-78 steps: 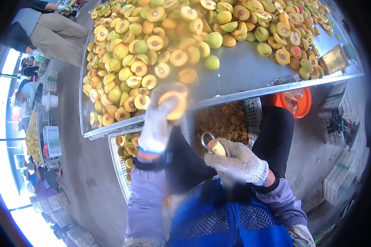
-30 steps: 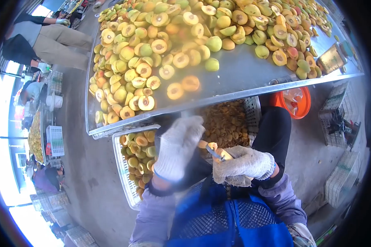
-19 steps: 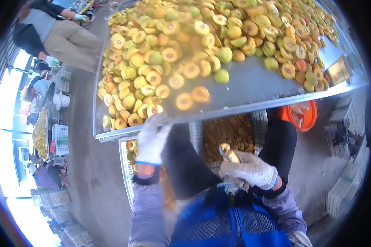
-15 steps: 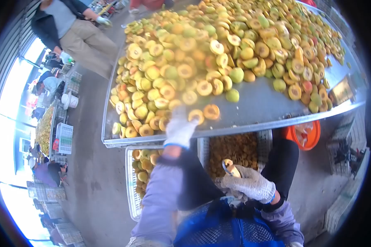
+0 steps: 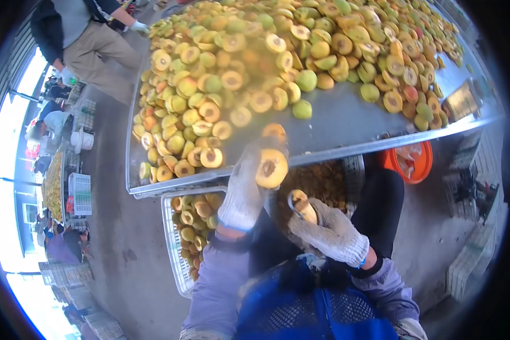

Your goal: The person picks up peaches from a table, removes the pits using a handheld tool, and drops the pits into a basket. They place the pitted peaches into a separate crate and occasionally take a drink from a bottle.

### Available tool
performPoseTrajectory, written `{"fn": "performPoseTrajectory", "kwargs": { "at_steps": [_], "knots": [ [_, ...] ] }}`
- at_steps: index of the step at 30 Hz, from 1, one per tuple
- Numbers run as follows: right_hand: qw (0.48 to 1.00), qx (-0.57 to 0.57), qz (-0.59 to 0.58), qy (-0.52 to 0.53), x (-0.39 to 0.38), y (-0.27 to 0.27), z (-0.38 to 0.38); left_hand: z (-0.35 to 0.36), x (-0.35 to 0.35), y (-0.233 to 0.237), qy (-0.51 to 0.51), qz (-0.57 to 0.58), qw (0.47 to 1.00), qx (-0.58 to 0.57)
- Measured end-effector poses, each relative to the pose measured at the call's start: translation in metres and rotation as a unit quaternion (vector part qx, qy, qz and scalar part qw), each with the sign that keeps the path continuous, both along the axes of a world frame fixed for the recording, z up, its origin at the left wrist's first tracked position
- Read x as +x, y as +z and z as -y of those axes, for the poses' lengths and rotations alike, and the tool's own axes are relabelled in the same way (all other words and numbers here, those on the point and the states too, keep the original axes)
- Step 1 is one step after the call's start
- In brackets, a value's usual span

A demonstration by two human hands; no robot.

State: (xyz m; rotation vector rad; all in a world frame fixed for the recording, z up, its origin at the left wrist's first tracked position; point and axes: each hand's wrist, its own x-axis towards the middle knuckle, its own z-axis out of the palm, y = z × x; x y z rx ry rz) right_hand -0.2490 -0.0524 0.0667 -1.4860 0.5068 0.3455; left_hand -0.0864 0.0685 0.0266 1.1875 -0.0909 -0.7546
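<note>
Just below the rim of the steel table [image 5: 345, 122], the gloved left hand [image 5: 245, 190] pinches a peach half [image 5: 271, 168], its cut face and pit toward the camera. Beside it, the gloved right hand [image 5: 330, 232] is closed round a looped pitting tool [image 5: 298, 202]. Underneath, a white crate [image 5: 173, 243] holds cut fruit [image 5: 190, 218], and a second crate [image 5: 352, 170] holds brown pits [image 5: 323, 181]. An orange bucket [image 5: 411, 161] sits to the right, its contents unclear. Halved peaches [image 5: 238, 68] heap the table.
</note>
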Motion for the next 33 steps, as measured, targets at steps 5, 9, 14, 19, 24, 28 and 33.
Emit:
{"fn": "performPoseTrajectory", "kwargs": {
  "at_steps": [5,9,14,19,24,28,33],
  "knots": [
    [0.997,-0.079,0.022,-0.014,-0.001,0.001,-0.006,0.0,-0.037,0.018,-0.02,-0.044,0.999,0.001],
    [0.989,-0.138,0.043,-0.012,-0.006,0.0,-0.009,0.002,-0.06,0.028,-0.04,0.172,0.982,0.071],
    [0.995,-0.101,0.024,-0.011,-0.013,0.007,-0.011,0.003,-0.078,0.032,-0.019,0.202,0.976,0.081],
    [0.992,0.125,0.003,-0.019,-0.018,0.007,-0.005,0.006,-0.079,0.043,-0.047,0.315,0.944,0.09],
    [0.961,0.274,-0.045,-0.016,-0.021,0.019,0.002,0.008,-0.078,0.063,-0.099,0.526,0.828,0.17],
    [0.939,0.339,-0.055,-0.007,-0.024,0.021,0.012,0.01,-0.074,0.057,-0.114,0.601,0.772,0.173],
    [0.922,0.38,-0.062,-0.022,-0.031,0.01,0.012,0.019,-0.071,0.055,-0.07,0.67,0.73,0.117]
  ]
}}
